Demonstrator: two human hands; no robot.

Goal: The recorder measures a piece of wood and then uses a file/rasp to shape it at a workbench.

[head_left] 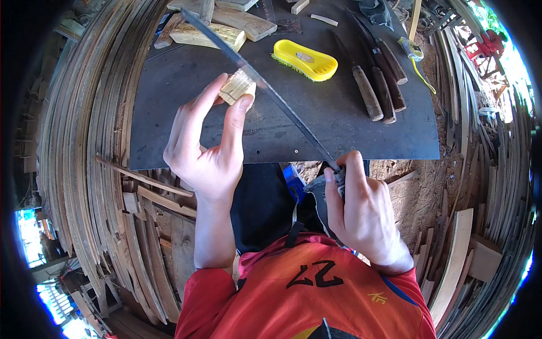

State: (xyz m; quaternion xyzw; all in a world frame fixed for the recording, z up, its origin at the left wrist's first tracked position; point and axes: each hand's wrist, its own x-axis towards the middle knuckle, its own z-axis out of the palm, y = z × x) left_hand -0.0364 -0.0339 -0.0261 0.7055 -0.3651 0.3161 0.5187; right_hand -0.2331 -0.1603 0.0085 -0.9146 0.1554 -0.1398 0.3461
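My left hand [206,155] is raised over the near left part of the dark table, pinching a small pale wood block [237,87] between thumb and fingers. My right hand [366,212], close to my body and past the table's near edge, is closed round the handle end of a long, narrow metal file [293,117]. Grey cloth shows about that grip. The file slants up to the far left, seen nearly edge-on, and runs along the right side of the block. Whether the two touch is hard to tell. Its far end is blurred.
On the dark table [186,133] lie a yellow brush [305,59], several wooden-handled tools [368,93] at the right, and wood pieces [209,37] at the far left. A yellow-corded tape measure [411,50] sits at the right edge. Stacked wood strips [84,141] line both sides.
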